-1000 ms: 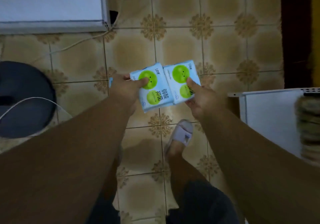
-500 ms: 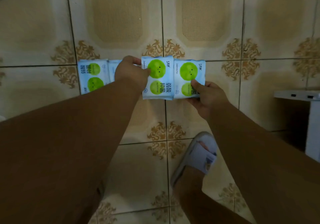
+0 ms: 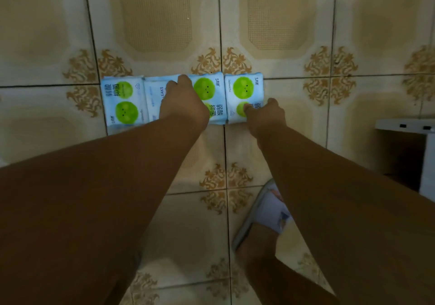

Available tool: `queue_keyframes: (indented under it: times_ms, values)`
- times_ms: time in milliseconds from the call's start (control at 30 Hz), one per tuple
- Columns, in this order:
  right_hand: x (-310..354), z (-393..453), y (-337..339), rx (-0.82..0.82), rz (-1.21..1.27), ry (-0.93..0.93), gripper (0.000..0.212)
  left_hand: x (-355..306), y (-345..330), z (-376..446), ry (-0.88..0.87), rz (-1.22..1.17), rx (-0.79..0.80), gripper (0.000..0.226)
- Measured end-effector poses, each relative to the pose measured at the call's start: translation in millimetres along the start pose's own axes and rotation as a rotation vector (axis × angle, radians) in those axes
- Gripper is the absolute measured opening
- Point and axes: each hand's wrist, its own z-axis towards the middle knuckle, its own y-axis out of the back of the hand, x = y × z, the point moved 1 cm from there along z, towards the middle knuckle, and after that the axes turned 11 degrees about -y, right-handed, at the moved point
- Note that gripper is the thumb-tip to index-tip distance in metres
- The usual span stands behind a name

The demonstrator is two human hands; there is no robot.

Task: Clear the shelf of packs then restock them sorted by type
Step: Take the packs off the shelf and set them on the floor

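On the floor, under my hands: four packs in one row, edges touching.
Left hand: I hold the third pack against the tile floor.
Right hand: my thumb pinches the last pack.
Left of my left hand: first pack, second pack.
Below my right arm: slipper.

A room in a home is shown; the floor is made of shiny cream tiles with brown flower patterns at the corners; a soft house slipper is worn on a bare foot; the corner of a white piece of furniture is seen at the right edge; small blue packs are laid in a row right on the tiles.
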Motion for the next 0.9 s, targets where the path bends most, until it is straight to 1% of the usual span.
queue_keyframes:
  times_ms: [100,167,267,400,467,600,767,900]
  values:
    - [3,-70,36,-0.017,0.001,0.116,0.056,-34,40,-60,-0.071,0.006,0.038,0.050]
    - [5,-132,73,-0.020,0.007,0.193,0.053,-64,79,-109,-0.114,0.020,0.034,0.048]
    - [16,-236,144,0.003,0.019,0.293,0.052,-116,159,-185,-0.199,0.049,-0.006,0.046]
    - [23,-364,248,-0.052,0.047,0.444,0.050,-184,260,-275,-0.361,0.049,-0.060,0.042]
    - [21,-419,293,-0.081,0.068,0.463,0.049,-213,300,-311,-0.463,0.048,-0.073,0.039]
    - [-1,-512,365,-0.249,0.249,0.441,0.047,-269,354,-377,-0.679,0.040,-0.044,0.034]
    - [-50,-612,429,-0.419,0.440,0.359,0.040,-334,391,-467,-0.921,0.072,-0.030,0.028]
    - [-101,-681,503,-0.680,0.569,0.391,0.035,-398,402,-550,-1.174,0.008,-0.025,0.022]
